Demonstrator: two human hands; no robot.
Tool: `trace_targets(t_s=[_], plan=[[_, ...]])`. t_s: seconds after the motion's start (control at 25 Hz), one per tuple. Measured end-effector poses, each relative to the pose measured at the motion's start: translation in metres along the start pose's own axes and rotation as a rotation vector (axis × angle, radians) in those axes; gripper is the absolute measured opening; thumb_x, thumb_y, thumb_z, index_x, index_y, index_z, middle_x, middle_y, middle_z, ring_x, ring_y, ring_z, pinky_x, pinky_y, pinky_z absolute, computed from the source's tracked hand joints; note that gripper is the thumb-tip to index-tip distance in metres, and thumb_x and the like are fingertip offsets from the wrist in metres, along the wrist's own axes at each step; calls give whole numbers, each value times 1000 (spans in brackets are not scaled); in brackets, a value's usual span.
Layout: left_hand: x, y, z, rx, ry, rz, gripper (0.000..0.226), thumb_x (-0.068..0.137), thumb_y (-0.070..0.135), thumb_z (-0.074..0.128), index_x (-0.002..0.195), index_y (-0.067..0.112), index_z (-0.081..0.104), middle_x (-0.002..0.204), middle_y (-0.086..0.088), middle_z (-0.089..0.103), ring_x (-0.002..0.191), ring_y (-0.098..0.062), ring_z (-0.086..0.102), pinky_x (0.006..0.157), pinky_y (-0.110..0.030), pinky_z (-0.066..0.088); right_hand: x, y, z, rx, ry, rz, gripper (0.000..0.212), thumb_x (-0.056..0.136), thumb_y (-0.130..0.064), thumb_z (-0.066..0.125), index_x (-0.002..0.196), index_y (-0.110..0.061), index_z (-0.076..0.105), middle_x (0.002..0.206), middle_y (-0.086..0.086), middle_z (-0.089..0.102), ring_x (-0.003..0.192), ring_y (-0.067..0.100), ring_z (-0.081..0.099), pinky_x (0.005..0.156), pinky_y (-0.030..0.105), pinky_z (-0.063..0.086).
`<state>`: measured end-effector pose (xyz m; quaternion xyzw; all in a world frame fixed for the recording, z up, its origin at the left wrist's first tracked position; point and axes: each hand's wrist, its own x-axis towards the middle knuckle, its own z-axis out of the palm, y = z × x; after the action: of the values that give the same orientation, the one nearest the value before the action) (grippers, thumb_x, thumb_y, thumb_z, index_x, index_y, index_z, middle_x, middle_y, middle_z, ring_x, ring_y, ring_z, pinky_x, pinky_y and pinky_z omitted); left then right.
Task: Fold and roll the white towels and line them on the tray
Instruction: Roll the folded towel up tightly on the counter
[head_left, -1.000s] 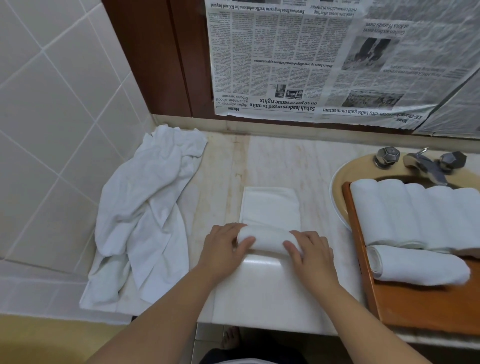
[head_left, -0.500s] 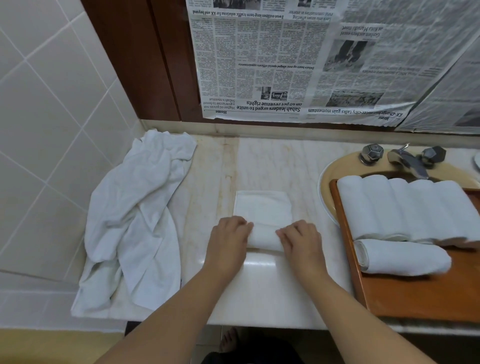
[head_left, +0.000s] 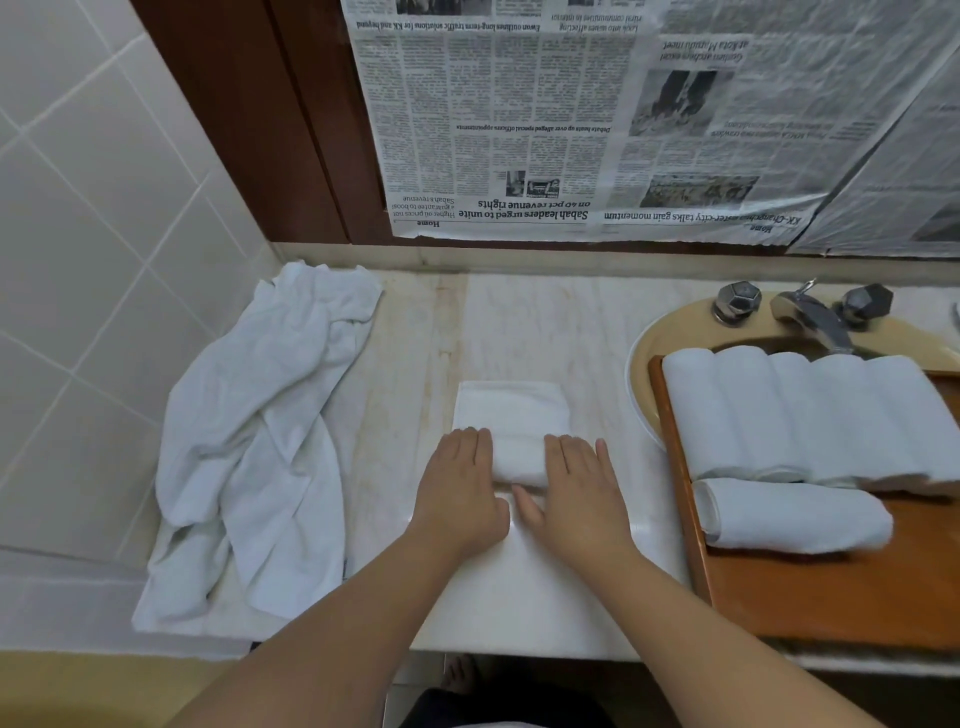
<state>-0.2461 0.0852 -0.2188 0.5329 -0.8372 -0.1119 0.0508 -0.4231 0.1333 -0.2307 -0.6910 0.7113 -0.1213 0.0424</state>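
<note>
1. Towels lie in a loose white heap (head_left: 249, 441) at the left of the frame, against the tiled wall and not yet folded.
2. At centre, both hands rest flat on a half-rolled towel (head_left: 514, 452) on the counter (head_left: 415, 364). The left hand (head_left: 460, 486) and right hand (head_left: 579, 486) have straight fingers pressing its two ends — neither clenches. An unrolled flat strip runs toward the top of the frame.
3. Judging by its look, the cloth is soft, light and limp; it should roll under even palm pressure and slacken if let go. Lifting it by both ends looks best.
4. At right, a wooden tray (head_left: 810, 597) over the basin holds a row of rolled towels (head_left: 800, 410) side by side — another roll (head_left: 795, 514) lies crosswise below them.
</note>
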Motion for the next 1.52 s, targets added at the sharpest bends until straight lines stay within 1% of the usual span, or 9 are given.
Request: trace_targets(t_s=[0.36,0.52,0.72,0.96,1.12,1.24,1.32,1.4,1.52], plan=[[16,1,-13,100,-214,-92,55,74,26,62,125,20,43,117,1,49,101,-23,47,78,-34,33,24,9,-14,-4,-160,-24,59,67,-67,64,94,-17,49,91,-2,49,83,24,50,81,37,46],[12,1,-15,-7,-193,-104,64,73,39,63,132,23,43,117,3,49,104,-23,47,87,-35,35,40,7,-22,-18,-335,20,62,62,-68,65,96,-23,40,97,-6,38,96,20,45,78,34,34],[2,-15,5,70,76,125,69,82,55,57,127,3,55,137,-19,50,126,-38,47,119,-52,27,59,10,-27,-78,-403,-18,88,53,-85,59,113,-21,50,109,-3,45,106,22,42,89,39,37],[18,-35,5,108,137,343,63,97,65,50,124,9,60,111,-9,57,92,-29,53,86,-42,48,60,16,-25,-135,-368,-69,102,55,-99,49,116,-17,42,107,-1,46,99,25,45,85,41,37],[29,-38,-10,50,47,337,61,96,70,48,119,15,64,102,-1,60,84,-23,52,73,-40,49,37,19,-12,-172,-8,-264,63,78,-66,67,101,-8,57,97,7,52,87,30,52,82,42,42],[27,-37,-14,-59,-55,236,65,93,69,56,133,19,63,117,2,68,97,-24,59,81,-40,54,21,14,5,-166,22,-294,59,85,-19,71,138,0,52,115,15,57,104,36,55,108,47,43],[27,-31,-17,-28,-52,218,62,90,61,67,134,18,64,126,1,68,111,-26,61,90,-41,55,21,13,6,-133,-18,-269,68,82,-9,71,145,-3,47,115,15,59,101,37,55,103,45,49],[24,-20,-16,102,8,242,53,84,44,78,126,13,67,120,-5,64,109,-30,62,88,-40,53,28,16,0,-81,-48,-258,65,84,-23,75,142,-9,52,111,10,61,95,32,56,89,41,53],[17,0,-7,120,39,206,59,73,14,78,129,2,62,108,-10,61,94,-30,62,85,-38,54,40,21,-12,-22,-125,-264,62,91,-57,49,139,-17,55,109,5,58,91,27,52,76,38,51]])
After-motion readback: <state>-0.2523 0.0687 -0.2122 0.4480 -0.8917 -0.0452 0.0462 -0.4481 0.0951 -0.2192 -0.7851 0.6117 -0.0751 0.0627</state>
